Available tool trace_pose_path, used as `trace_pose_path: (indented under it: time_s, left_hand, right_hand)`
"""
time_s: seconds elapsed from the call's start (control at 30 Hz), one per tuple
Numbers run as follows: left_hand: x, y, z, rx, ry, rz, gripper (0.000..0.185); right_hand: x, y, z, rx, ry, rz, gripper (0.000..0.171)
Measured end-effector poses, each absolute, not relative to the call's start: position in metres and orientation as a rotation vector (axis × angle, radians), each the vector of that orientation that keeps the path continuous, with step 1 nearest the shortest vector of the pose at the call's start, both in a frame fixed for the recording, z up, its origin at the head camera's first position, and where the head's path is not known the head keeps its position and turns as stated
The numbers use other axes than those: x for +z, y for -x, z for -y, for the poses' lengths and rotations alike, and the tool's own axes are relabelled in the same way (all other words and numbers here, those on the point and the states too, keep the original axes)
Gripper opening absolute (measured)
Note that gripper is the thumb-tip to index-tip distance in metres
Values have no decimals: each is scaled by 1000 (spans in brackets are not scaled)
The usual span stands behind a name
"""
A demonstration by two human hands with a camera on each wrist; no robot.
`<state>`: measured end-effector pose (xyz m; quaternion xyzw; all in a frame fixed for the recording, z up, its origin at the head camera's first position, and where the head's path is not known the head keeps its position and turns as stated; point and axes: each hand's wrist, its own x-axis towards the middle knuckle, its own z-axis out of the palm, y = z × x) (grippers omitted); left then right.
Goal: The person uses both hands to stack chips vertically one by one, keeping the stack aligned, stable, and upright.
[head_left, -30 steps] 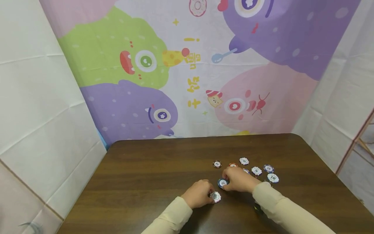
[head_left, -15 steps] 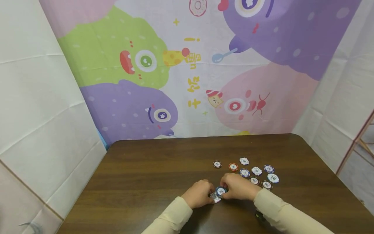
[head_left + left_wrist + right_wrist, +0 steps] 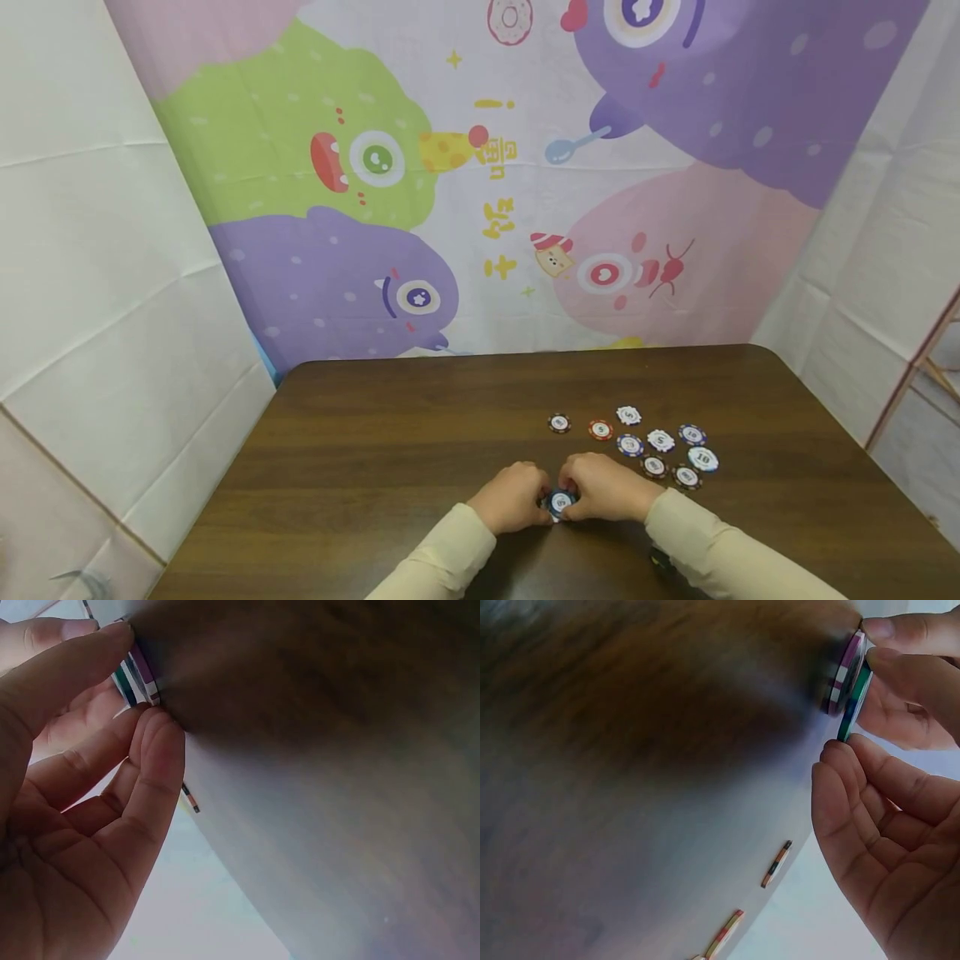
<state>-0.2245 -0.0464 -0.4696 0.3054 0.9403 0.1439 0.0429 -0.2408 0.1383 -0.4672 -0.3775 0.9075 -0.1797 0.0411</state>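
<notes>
Gripping: left hand [image 3: 513, 498] and right hand [image 3: 600, 487] meet over a small stack of chips [image 3: 559, 503], fingers of both curled round its edge.
Left hand: in the left wrist view [image 3: 82, 795] its thumb and fingertips pinch the stack's rim [image 3: 139, 673]; striped edges of purple, teal and white show.
Right hand: in the right wrist view [image 3: 900, 825] its fingers close on the same stack [image 3: 847, 679], a purple-edged chip against a green-edged one.
Stack: sits on the table [image 3: 375, 467], near its front edge, top chip blue-rimmed with a white centre.
Loose chips: a scatter [image 3: 660, 442] lies flat just behind and to the right of the stack, apart from both hands; a dark one [image 3: 558, 423] lies straight behind the stack, a red one [image 3: 600, 430] beside it.
Backdrop: cartoon cloth [image 3: 487, 167] hangs behind the table.
Sleeves: cream [image 3: 442, 558], on both forearms.
</notes>
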Motion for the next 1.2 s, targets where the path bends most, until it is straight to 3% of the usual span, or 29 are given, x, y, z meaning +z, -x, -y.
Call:
trace_pose_path:
  time_s: [1.2]
  left_hand:
    - [-471,224,47,441,-938,-2878,25]
  right_hand:
    - [-469,241,-129,-569,1197,-2744,14]
